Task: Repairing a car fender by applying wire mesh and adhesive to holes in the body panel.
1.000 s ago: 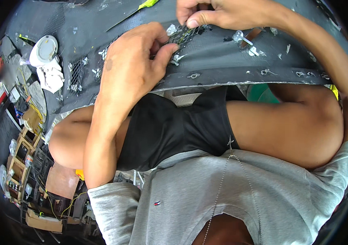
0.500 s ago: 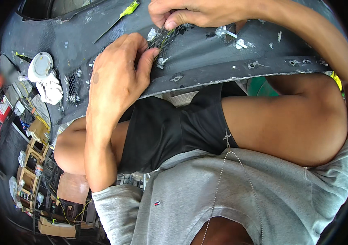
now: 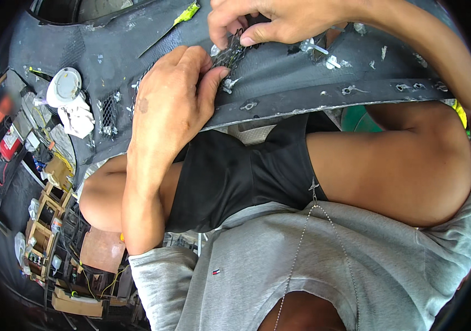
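A large dark bumper-like plastic panel [image 3: 285,91] lies across my lap. Against its surface, a strip of black mesh [image 3: 229,59] sits between my two hands. My left hand [image 3: 177,91] comes from the lower left, thumb and fingertips closed on the near end of the mesh. From the right reaches my right hand [image 3: 263,25], its thumb and fingers pinching the far end. Part of the mesh is hidden under my fingers. Beyond my left hand lies a thin tool [image 3: 183,16] with a yellow-green handle. White flakes and torn bits cling to the panel around the mesh.
To the left on the panel are a round white lid-like container [image 3: 65,85], a crumpled white cloth [image 3: 77,118] and another mesh patch [image 3: 108,115]. A wooden rack [image 3: 42,231], a cardboard box [image 3: 75,303] and a red cylinder [image 3: 10,142] stand farther left. Something green [image 3: 360,118] shows under the panel.
My right hand has shifted slightly right and down, its fingers changing position on the mesh. The mesh looks more bunched between the hands. The whole view has moved a little.
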A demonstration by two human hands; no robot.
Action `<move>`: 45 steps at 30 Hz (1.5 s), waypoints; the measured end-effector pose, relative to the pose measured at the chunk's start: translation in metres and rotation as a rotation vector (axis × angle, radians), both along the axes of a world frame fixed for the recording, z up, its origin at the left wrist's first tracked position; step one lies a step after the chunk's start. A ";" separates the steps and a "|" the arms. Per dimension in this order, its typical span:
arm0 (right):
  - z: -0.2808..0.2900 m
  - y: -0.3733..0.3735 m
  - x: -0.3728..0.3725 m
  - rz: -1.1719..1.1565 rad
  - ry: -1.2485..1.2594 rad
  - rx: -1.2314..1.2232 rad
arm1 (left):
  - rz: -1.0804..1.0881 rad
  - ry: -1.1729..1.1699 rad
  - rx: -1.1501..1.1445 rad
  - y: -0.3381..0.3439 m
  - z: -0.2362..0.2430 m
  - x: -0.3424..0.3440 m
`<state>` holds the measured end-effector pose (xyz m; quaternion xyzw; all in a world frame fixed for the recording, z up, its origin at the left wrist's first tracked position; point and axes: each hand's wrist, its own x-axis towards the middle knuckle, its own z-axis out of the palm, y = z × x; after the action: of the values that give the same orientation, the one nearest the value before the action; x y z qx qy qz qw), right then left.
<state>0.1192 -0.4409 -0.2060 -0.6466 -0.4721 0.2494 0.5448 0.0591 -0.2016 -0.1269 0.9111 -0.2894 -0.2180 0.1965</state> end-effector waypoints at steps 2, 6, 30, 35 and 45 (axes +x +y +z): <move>0.006 -0.001 0.000 0.000 0.000 -0.006 | 0.009 -0.003 0.029 0.000 0.003 -0.001; 0.004 -0.001 0.001 0.001 0.005 -0.018 | 0.019 0.014 0.025 0.000 0.002 0.000; 0.011 0.009 -0.010 -0.250 0.288 -0.298 | 0.246 0.108 0.046 -0.006 0.003 -0.004; 0.017 0.006 -0.018 -0.291 0.126 -0.232 | 0.222 0.119 0.074 -0.004 0.001 -0.002; 0.020 0.002 -0.003 -0.090 0.282 -0.240 | 0.054 0.099 -0.111 0.003 -0.003 0.000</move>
<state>0.1162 -0.4388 -0.1856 -0.6862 -0.3285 0.3674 0.5350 0.0587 -0.1987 -0.1298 0.8943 -0.2664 -0.2413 0.2665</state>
